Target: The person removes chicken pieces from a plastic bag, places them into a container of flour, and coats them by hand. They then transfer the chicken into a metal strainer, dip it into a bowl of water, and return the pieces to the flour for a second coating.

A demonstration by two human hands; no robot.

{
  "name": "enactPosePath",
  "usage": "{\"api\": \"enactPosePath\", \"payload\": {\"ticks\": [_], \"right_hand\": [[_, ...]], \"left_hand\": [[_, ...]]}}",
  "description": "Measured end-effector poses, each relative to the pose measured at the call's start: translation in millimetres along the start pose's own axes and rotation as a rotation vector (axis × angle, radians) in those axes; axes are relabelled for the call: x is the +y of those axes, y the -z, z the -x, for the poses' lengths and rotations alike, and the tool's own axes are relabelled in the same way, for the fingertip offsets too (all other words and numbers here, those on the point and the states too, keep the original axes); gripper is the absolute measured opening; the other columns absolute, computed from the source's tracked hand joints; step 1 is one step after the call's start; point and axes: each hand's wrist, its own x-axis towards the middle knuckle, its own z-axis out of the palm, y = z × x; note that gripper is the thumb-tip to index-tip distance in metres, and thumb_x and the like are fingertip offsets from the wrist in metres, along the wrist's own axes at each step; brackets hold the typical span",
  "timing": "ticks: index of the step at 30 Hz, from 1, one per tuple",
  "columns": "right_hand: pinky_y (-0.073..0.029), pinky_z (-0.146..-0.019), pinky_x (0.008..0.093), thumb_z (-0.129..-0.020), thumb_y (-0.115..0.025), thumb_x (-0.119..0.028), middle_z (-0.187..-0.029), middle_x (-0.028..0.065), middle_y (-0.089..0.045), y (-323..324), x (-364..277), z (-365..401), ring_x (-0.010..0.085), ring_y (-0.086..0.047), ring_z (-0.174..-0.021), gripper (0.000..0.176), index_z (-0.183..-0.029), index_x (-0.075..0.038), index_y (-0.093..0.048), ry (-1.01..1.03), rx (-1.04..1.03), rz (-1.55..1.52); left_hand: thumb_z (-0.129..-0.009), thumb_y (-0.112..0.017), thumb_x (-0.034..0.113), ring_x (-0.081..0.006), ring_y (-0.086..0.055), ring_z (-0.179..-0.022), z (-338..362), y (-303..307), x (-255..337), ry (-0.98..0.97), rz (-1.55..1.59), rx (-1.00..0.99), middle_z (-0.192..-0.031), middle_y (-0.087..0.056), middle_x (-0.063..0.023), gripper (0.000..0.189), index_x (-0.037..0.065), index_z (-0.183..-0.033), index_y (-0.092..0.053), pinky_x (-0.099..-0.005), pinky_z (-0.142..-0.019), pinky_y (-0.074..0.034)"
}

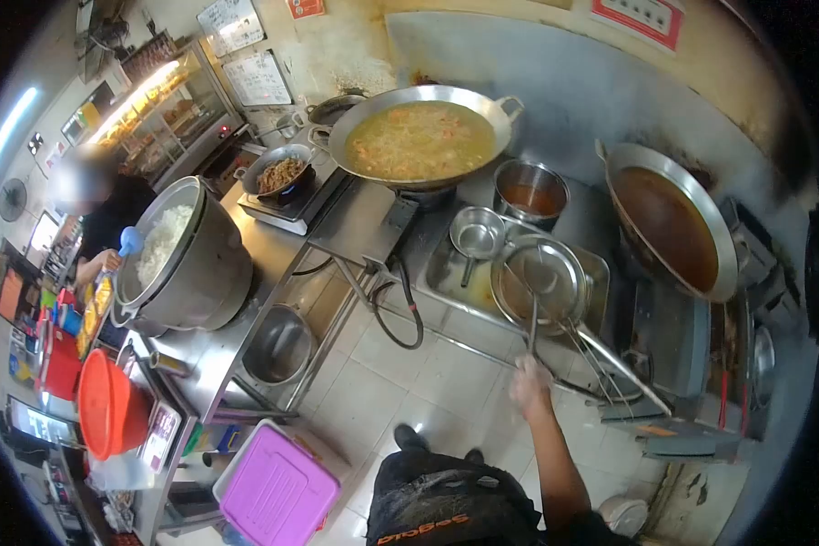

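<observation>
My right hand (530, 387) is closed around the metal handle (533, 328) of a long-handled utensil. Its far end reaches over a large round strainer (564, 259), and I cannot make out the shape of its head. The strainer lies on a rectangular metal tray (469, 291), its own long handle (623, 371) slanting toward the lower right. Beside it on the tray sits a small metal saucepan (478, 233). Just behind is a steel pot (532, 191) with orange-red liquid inside. My left hand is out of the picture.
A big wok (337, 146) of bubbling yellowish oil with food stands at the back. Another wok (728, 273) on the right holds brown liquid. To the left are a rice pot (218, 282), a small pan (282, 173) on a burner and a purple-lidded box (282, 491). A person (109, 209) stands far left.
</observation>
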Motion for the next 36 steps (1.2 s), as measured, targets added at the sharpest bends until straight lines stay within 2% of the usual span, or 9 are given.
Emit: {"api": "enactPosePath", "payload": {"ticks": [6,9,13,15,18,26,28,33,36], "right_hand": [[-0.038,-0.042,0.0213,-0.096,-0.050,-0.009,-0.067,-0.0020,-0.051,-5,-56,52,0.0073,-0.048,-0.052,0.016,-0.109,-0.008,-0.059,0.250,0.287,-0.058],[-0.039,-0.046,0.0234,-0.093,-0.047,-0.006,-0.067,-0.0017,-0.049,-65,-165,61,0.0071,-0.049,-0.055,0.014,-0.096,-0.006,-0.061,0.458,0.321,0.201],[-0.047,-0.076,0.0514,-0.091,-0.052,-0.024,-0.090,0.0231,-0.064,-152,-301,28,0.0455,-0.059,-0.085,0.027,-0.111,-0.008,-0.061,0.887,0.447,1.265],[-0.046,-0.081,0.0515,-0.092,-0.050,-0.026,-0.097,0.0230,-0.065,-190,-353,-19,0.0429,-0.060,-0.093,0.023,-0.102,-0.007,-0.060,0.756,0.479,1.406],[-0.050,-0.090,0.0471,-0.091,-0.049,-0.022,-0.109,0.0209,-0.066,-229,-414,-88,0.0410,-0.061,-0.105,0.030,-0.109,-0.005,-0.065,0.612,0.528,1.691],[-0.051,-0.087,0.0438,-0.085,-0.057,-0.024,-0.108,0.0262,-0.064,-254,-471,-190,0.0395,-0.063,-0.103,0.032,-0.100,0.001,-0.070,0.538,0.268,1.873],[-0.051,-0.086,0.0441,-0.084,-0.058,-0.025,-0.106,0.0264,-0.064,-246,-470,-217,0.0398,-0.063,-0.100,0.032,-0.098,0.001,-0.070,0.570,0.209,1.845],[-0.050,-0.084,0.0460,-0.087,-0.056,-0.032,-0.104,0.0260,-0.065,-270,-466,-228,0.0405,-0.064,-0.095,0.037,-0.098,0.000,-0.069,0.544,-0.004,1.934],[-0.050,-0.076,0.0462,-0.087,-0.051,-0.030,-0.096,0.0259,-0.066,-246,-445,-321,0.0391,-0.065,-0.086,0.035,-0.092,0.000,-0.069,0.909,-0.341,1.974]], "left_hand": [[-0.097,-0.044,0.053,-0.0176,-0.051,-0.068,-92,-96,144,-0.225,0.005,-0.347,-0.091,-0.060,-0.0027,0.048,0.013,-0.116,-0.061,-0.0373,-0.054,-0.044],[-0.100,-0.034,0.051,-0.0303,-0.040,-0.134,-52,-207,311,0.042,0.142,-0.483,-0.146,-0.043,-0.0087,0.064,0.010,-0.149,-0.030,-0.0496,-0.112,-0.028],[-0.095,-0.024,0.067,-0.0299,-0.039,-0.135,-109,-311,423,-0.129,-0.120,-0.606,-0.146,-0.044,-0.0096,0.078,0.011,-0.147,-0.034,-0.0528,-0.110,-0.023],[-0.099,-0.026,0.056,-0.0262,-0.018,-0.146,-149,-345,440,-0.816,-0.395,-0.933,-0.158,-0.025,-0.0062,0.070,0.012,-0.153,-0.019,-0.0479,-0.117,-0.012],[-0.102,-0.024,0.048,-0.0286,-0.022,-0.145,-96,-360,480,-0.207,0.302,-0.933,-0.157,-0.026,-0.0081,0.063,0.010,-0.152,-0.024,-0.0486,-0.117,-0.013],[-0.100,-0.036,0.054,-0.0321,-0.059,-0.096,-144,-296,379,-0.362,0.045,-0.380,-0.130,-0.055,-0.0102,0.062,0.017,-0.150,-0.033,-0.0479,-0.083,-0.047],[-0.100,-0.034,0.047,-0.0276,-0.028,-0.141,-119,-270,358,-0.080,0.215,-0.371,-0.153,-0.035,-0.0094,0.058,0.012,-0.146,-0.039,-0.0459,-0.113,-0.021],[-0.098,-0.035,0.048,-0.0289,-0.027,-0.142,-109,-230,268,0.002,0.238,-0.278,-0.154,-0.034,-0.0088,0.061,0.011,-0.147,-0.037,-0.0467,-0.114,-0.019],[-0.098,-0.036,0.048,-0.0297,-0.026,-0.143,-97,-223,235,0.025,0.212,-0.258,-0.154,-0.033,-0.0084,0.062,0.011,-0.147,-0.036,-0.0472,-0.115,-0.018]]}}
